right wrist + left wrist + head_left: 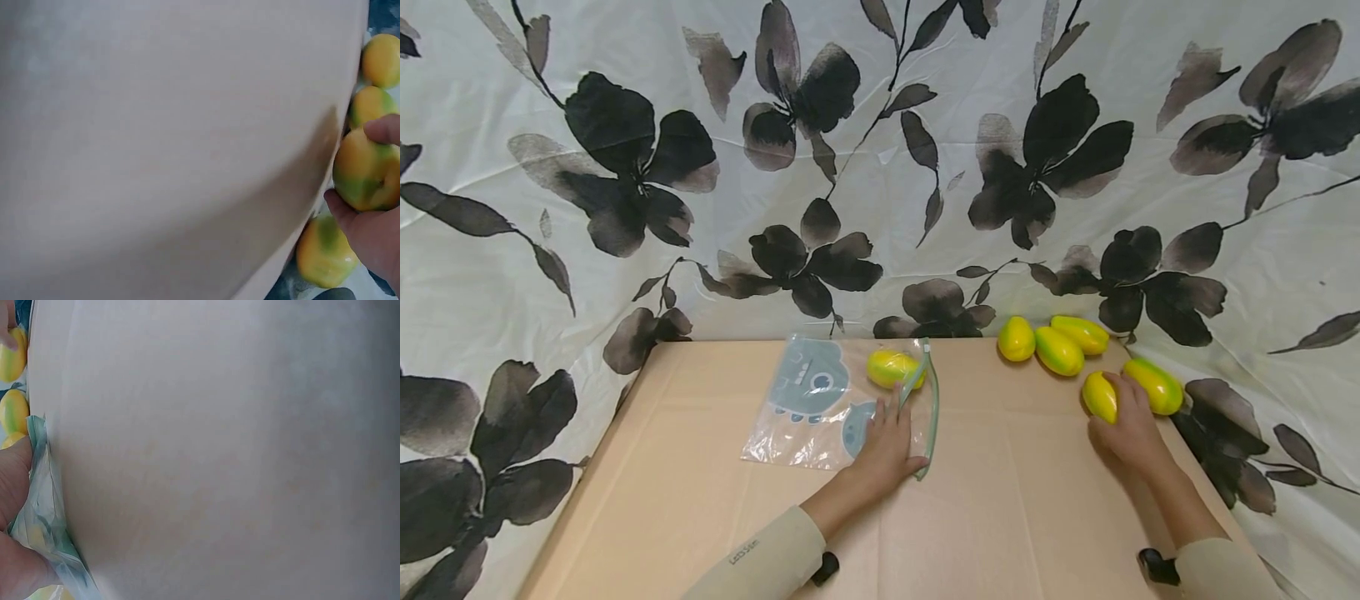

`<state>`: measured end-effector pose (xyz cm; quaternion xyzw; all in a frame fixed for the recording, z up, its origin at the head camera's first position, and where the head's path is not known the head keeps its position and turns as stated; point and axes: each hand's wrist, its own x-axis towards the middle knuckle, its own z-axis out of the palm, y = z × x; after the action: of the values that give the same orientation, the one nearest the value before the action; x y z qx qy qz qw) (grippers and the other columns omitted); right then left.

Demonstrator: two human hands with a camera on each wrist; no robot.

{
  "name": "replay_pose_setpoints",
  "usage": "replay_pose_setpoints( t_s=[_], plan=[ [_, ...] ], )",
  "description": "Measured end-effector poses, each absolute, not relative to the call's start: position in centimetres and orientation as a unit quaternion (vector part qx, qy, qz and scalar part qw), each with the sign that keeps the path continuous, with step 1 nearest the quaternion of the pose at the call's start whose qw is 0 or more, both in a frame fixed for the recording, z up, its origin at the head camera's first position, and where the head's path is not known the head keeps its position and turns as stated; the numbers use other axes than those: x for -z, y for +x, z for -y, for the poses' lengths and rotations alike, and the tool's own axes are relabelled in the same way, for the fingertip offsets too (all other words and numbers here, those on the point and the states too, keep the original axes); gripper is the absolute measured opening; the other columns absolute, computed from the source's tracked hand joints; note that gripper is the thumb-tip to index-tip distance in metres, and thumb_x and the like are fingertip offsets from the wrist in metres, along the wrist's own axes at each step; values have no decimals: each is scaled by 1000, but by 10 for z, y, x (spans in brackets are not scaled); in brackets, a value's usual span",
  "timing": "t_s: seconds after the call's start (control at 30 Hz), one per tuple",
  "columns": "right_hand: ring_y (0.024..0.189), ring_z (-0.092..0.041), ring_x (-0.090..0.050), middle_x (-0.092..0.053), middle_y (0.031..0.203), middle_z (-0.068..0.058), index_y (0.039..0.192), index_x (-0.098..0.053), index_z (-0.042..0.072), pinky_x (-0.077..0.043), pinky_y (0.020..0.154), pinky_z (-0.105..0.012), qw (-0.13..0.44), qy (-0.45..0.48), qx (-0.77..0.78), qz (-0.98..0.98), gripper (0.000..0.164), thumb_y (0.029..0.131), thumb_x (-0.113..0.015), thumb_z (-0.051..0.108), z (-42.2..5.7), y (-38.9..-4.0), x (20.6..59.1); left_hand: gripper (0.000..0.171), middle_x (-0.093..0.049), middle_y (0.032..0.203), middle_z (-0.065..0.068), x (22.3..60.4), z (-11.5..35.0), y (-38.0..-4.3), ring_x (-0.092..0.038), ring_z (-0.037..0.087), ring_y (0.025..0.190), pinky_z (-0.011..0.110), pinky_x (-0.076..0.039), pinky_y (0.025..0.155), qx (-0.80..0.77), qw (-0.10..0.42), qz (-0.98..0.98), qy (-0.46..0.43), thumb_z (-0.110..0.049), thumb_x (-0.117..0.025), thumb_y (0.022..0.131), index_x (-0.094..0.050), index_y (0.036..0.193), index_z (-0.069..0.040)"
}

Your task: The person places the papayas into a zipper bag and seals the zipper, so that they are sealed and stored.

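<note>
Right of the bag (808, 379), my right hand (1131, 429) grasps a fruit (1098, 395), presumably for bagging; my left hand (887, 446) presses the bag unclenched; lifting should follow.

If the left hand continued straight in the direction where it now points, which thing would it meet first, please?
Probably the yellow-green mango in the clear zip bag: the left hand, spread over the bag, points at it in the head view, though depth is unclear.
</note>
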<state>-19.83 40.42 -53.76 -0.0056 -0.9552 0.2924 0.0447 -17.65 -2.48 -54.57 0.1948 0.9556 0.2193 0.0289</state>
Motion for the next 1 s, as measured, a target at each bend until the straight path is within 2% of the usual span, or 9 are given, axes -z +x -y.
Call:
replay_pose_setpoints(
  t_s=[0.13,0.23,0.37,0.4,0.53,0.8,1.0],
  plan=[
    [137,-59,-24,-21,156,-38,157,-24,-2,-27,105,-79,59,20,-292,954,86,87,-73,9,-403,-196,531,108,-4,172,23,548,25,-176,-24,60,149,70,-35,113,-220,27,-956,193,-43,-85,83,-26,159,6],
    [136,-57,-29,-30,152,-36,156,-29,0,-30,104,-77,70,26,-290,954,82,90,-75,19,-398,-195,525,108,-4,172,24,550,25,-177,-25,60,148,71,-36,112,-220,21,-956,193,-43,-85,82,-27,159,6],
    [131,-52,-37,-43,145,-30,154,-36,1,-33,101,-69,81,48,-296,950,81,88,-78,23,-388,-194,515,108,-4,172,23,549,26,-177,-24,60,149,71,-36,112,-223,23,-955,194,-44,-84,83,-26,159,6],
    [131,-51,-38,-44,145,-30,153,-37,0,-33,102,-69,82,58,-299,949,81,87,-78,20,-385,-194,513,108,-3,173,23,549,25,-177,-23,60,149,70,-36,113,-223,25,-955,194,-44,-84,83,-26,159,6],
    [133,-50,-38,-43,147,-30,153,-37,0,-33,105,-70,71,91,-307,945,82,83,-79,12,-375,-196,505,109,-3,173,22,548,24,-177,-24,59,149,70,-36,113,-221,27,-956,191,-44,-85,82,-25,160,4],
    [128,-45,-44,-40,149,-28,157,-29,3,-36,105,-67,36,135,-317,938,86,87,-78,9,-351,-206,501,109,-3,173,22,546,24,-177,-25,59,149,69,-36,114,-218,28,-957,190,-44,-85,82,-26,160,4],
    [127,-44,-47,-42,149,-28,156,-28,-2,-37,106,-66,19,174,-325,929,86,87,-79,8,-327,-215,500,108,-2,173,22,545,24,-177,-23,58,150,69,-35,115,-219,37,-957,188,-45,-84,83,-25,160,5]
  ],
)
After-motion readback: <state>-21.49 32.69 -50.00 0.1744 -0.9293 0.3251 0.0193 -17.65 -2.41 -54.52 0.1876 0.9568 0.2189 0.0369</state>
